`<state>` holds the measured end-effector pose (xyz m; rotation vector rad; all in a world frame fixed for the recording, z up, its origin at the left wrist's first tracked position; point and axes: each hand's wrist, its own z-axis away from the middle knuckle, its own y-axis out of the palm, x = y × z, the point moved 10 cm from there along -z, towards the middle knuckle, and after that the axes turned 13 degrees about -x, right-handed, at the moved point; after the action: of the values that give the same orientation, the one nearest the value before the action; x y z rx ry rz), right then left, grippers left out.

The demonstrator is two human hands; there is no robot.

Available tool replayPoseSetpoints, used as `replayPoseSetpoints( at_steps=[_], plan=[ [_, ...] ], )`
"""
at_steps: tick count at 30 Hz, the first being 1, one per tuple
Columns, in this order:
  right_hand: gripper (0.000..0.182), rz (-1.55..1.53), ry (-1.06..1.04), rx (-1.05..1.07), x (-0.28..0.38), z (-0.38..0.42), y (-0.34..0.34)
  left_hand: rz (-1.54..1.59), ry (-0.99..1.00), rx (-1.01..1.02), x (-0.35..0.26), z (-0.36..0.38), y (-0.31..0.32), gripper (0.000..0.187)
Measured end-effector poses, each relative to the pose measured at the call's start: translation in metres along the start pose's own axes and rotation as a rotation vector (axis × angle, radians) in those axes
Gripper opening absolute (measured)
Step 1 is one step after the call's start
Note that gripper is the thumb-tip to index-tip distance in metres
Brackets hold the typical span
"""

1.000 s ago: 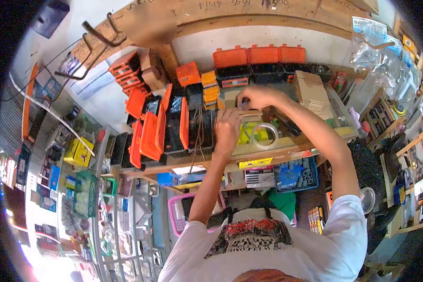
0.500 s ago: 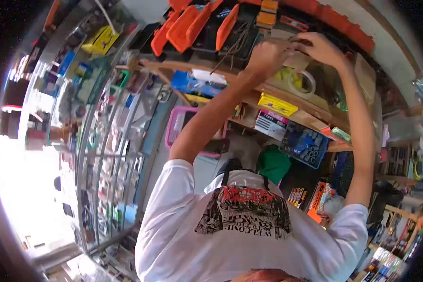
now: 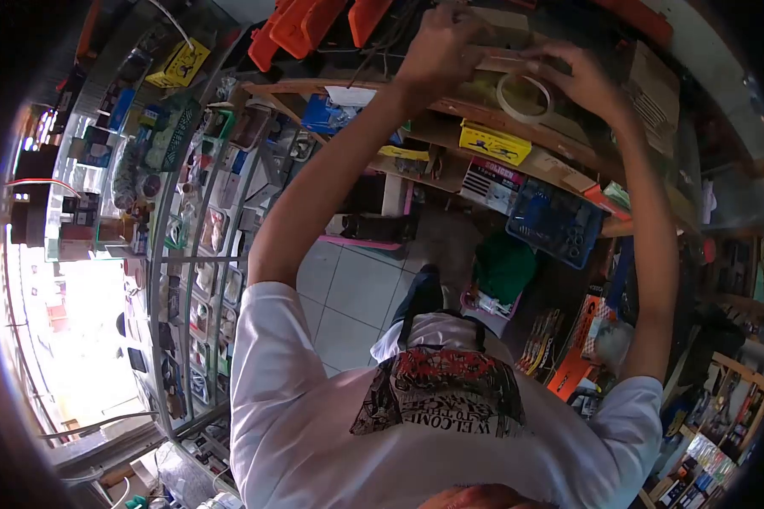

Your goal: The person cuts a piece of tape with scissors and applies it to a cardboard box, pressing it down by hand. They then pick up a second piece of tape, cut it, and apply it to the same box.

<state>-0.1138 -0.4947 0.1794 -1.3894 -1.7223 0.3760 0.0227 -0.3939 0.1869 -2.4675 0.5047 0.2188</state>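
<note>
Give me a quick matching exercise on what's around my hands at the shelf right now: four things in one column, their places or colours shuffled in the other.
Things:
1. roll of tape
2. yellow box
3. blue crate
4. orange cases

Places:
A. on the lower shelf, right of the striped box
B. under the right hand, on the top shelf
C. top of the view, left of the left hand
D. just under the top shelf's edge

Pairs: 1-B, 2-D, 3-A, 4-C

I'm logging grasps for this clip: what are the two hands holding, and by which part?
Both hands, left and right, are on a flat tan cardboard piece at its opposite ends; whether either truly grips it cannot be told.
</note>
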Motion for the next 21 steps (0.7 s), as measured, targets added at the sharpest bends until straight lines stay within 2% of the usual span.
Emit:
replayPoseSetpoints(
  at_steps=[2, 4, 6, 9, 12, 15, 18, 21],
  plan=[
    [0.03, 0.035, 0.004, 0.003, 0.001, 0.001, 0.0, -0.007, -0.141, 0.203, 0.012, 0.005, 0.013, 0.068],
    [0.033, 0.051, -0.03, -0.001, 0.001, 0.002, 0.004, 0.027, -0.17, 0.154, -0.011, 0.008, 0.004, 0.068],
    [0.032, 0.043, 0.025, 0.005, -0.003, 0.002, 0.006, 0.043, -0.168, 0.144, -0.016, 0.012, 0.005, 0.068],
    [0.031, 0.076, 0.035, 0.0, -0.003, -0.001, 0.005, -0.165, -0.153, -0.011, -0.013, 0.018, -0.003, 0.069],
    [0.029, 0.075, 0.008, -0.015, -0.014, -0.005, 0.007, -0.169, -0.094, 0.213, -0.002, 0.019, 0.016, 0.074],
    [0.026, 0.132, 0.016, -0.051, -0.019, -0.005, 0.008, 0.061, -0.43, 0.154, -0.005, 0.016, 0.0, 0.077],
    [0.024, 0.158, 0.0, -0.073, -0.014, -0.01, 0.004, 0.235, -0.326, 0.032, -0.033, 0.015, -0.017, 0.07],
    [0.023, 0.168, 0.015, -0.088, -0.013, -0.013, 0.003, 0.103, -0.338, -0.074, -0.004, 0.021, -0.002, 0.067]
  ],
)
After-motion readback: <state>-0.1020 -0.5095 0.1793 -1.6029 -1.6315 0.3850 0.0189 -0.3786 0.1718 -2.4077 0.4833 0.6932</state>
